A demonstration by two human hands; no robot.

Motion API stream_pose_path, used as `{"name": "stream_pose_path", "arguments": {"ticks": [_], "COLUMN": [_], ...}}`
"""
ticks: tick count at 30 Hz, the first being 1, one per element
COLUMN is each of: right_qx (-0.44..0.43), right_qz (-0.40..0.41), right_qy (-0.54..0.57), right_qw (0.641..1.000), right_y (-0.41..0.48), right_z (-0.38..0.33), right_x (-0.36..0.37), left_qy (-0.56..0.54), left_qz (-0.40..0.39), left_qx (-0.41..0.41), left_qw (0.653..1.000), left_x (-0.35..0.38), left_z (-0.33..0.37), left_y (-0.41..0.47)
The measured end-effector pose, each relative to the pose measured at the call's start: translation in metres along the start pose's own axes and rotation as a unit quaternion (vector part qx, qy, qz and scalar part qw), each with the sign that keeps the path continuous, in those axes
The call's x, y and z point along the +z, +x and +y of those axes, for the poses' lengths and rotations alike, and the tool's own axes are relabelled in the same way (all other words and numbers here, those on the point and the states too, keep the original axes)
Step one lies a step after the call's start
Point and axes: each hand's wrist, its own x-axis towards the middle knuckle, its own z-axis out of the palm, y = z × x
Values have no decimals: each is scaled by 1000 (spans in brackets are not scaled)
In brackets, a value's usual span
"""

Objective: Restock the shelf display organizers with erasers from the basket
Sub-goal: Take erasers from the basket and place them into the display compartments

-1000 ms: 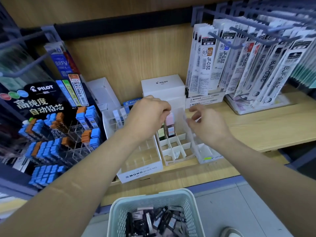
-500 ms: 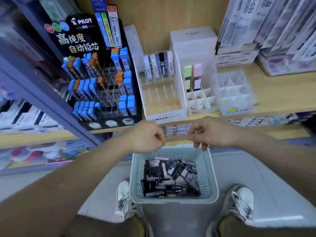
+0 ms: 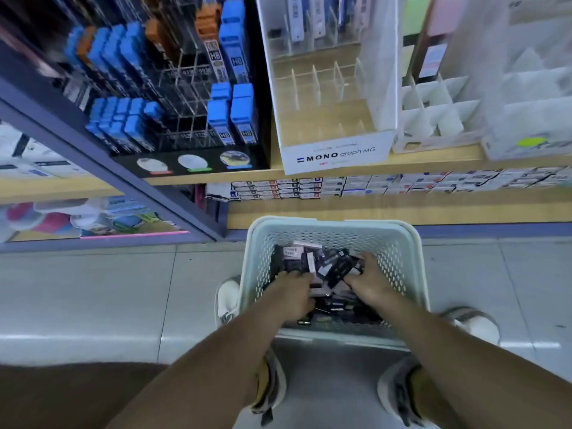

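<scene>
Left hand: digging into erasers — grip cannot be told.
Right hand: reaching in beside it, fingers over the pile; hold unclear.
Stock: lying loose in basket, below the shelf.
Risk: grabbing too many — some likely slipping out while lifting to the organizers.

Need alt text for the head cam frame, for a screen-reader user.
Both hands are down in a pale perforated basket, the left hand and right hand among dark-wrapped erasers; whether either grips one is unclear. Above, on the wooden shelf, a clear MONO organizer and a white divided organizer show empty front compartments.
</scene>
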Motion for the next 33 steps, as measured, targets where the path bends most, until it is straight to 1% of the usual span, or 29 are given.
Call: {"name": "stream_pose_path", "arguments": {"ticks": [1, 2, 3, 5, 6, 9, 10, 12, 13, 15, 16, 18, 19, 21, 23, 24, 25, 29, 33], "right_qx": [3, 1, -10, -34, -42, -56, -57, -75, -93, -108, -106, -78, -56, -20, 7, 25, 41, 65, 68], "right_qz": [-19, -38, -51, -60, -71, -129, -132, -107, -86, -52, -41, -43, -45, -44, -58, -67, -78, -123, -175], "right_qy": [15, 8, -22, -114, -134, -135, -140, -145, -145, -120, -81, 40, 109, 230, 320, 356, 383, 428, 470], "right_qw": [1000, 999, 998, 991, 988, 981, 980, 981, 981, 986, 990, 995, 991, 972, 946, 932, 920, 893, 862], "right_y": [4, 5, 7, 11, 12, 15, 15, 14, 12, 7, 6, 2, 1, -3, -10, -13, -17, -25, -28], "right_z": [5, 7, 9, 14, 14, 10, 9, 9, 9, 7, 5, -1, -4, -12, -22, -26, -30, -35, -35], "right_x": [4, 7, 11, 17, 18, 17, 17, 20, 20, 20, 19, 14, 12, 6, 0, -3, -6, -14, -18], "left_qy": [19, 41, 58, 73, 81, 110, 110, 77, 47, -41, -95, -223, -294, -429, -530, -562, -583, -625, -691], "left_qz": [-8, -10, -10, -6, -1, 22, 26, 47, 73, 122, 142, 165, 168, 164, 153, 150, 147, 138, 154], "left_qx": [-1, -1, -2, -4, -5, 8, 15, 21, 21, 4, -9, -39, -50, -68, -77, -74, -69, -62, -71], "left_qw": [1000, 999, 998, 997, 997, 994, 994, 996, 996, 992, 985, 960, 940, 886, 831, 810, 796, 766, 703], "left_x": [7, 12, 15, 16, 15, 5, 3, -1, -3, -6, -6, -12, -16, -24, -31, -34, -38, -48, -54], "left_z": [-1, -2, -3, -7, -8, -7, -7, -7, -7, -11, -14, -15, -14, -6, 5, 10, 15, 24, 37], "left_y": [3, 7, 10, 15, 17, 19, 19, 17, 16, 14, 15, 13, 12, 9, 5, 5, 3, 2, 1]}}
